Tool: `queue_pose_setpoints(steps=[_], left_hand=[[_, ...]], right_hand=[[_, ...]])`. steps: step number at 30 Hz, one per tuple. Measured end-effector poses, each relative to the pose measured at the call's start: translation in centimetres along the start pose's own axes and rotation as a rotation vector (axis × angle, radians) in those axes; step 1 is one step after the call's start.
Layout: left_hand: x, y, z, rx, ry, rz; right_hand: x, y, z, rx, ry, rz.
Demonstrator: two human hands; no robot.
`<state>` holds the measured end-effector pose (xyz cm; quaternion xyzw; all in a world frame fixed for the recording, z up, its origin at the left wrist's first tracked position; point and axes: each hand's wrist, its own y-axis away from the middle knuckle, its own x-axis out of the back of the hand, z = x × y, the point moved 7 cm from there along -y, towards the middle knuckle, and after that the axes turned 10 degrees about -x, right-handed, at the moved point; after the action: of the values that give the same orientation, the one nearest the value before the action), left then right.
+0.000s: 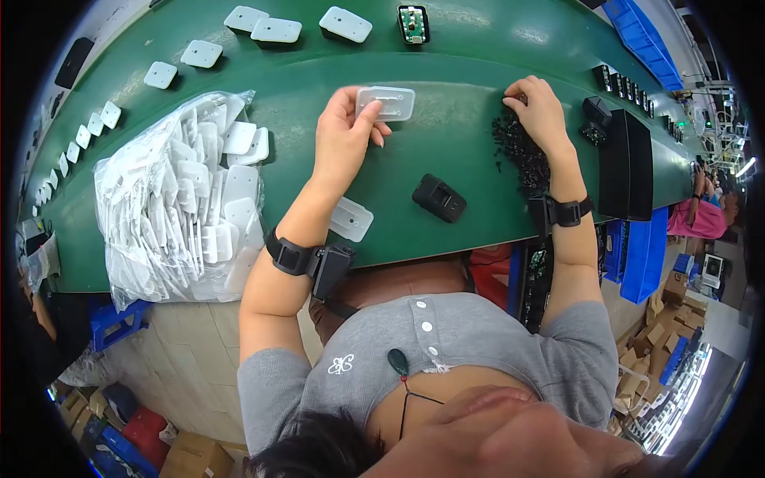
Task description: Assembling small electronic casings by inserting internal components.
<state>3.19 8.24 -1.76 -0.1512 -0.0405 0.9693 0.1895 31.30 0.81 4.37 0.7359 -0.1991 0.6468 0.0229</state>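
Translucent cover [405, 102] sat in the left hand [347, 126], gripped between thumb and fingers. Well apart from it, the right hand [538, 111] bent its fingertips to the edge of the small black parts [522, 155]; whether they pinched one, I couldn't tell. A steady hold and a light, single-piece pinch seemed wisest. Beyond the left hand lay a white-topped case [346, 24]; beyond the gap between hands, a green circuit board [413, 28].
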Motion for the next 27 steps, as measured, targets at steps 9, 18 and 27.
queue_pose_setpoints(steps=[9,18,27], left_hand=[[-0.8,0.8,0.7,-0.065,-0.168,-0.042],[-1.9,1.2,3.3,-0.312,-0.289,-0.105],[-0.9,1.1,3.5,-0.304,-0.293,0.008]], right_hand=[[0.7,0.5,-4.0,0.015,-0.478,0.079],[-2.6,2.0,-14.0,0.03,-1.157,-0.418],[-2.6,2.3,-14.1,0.05,-1.067,-0.33]])
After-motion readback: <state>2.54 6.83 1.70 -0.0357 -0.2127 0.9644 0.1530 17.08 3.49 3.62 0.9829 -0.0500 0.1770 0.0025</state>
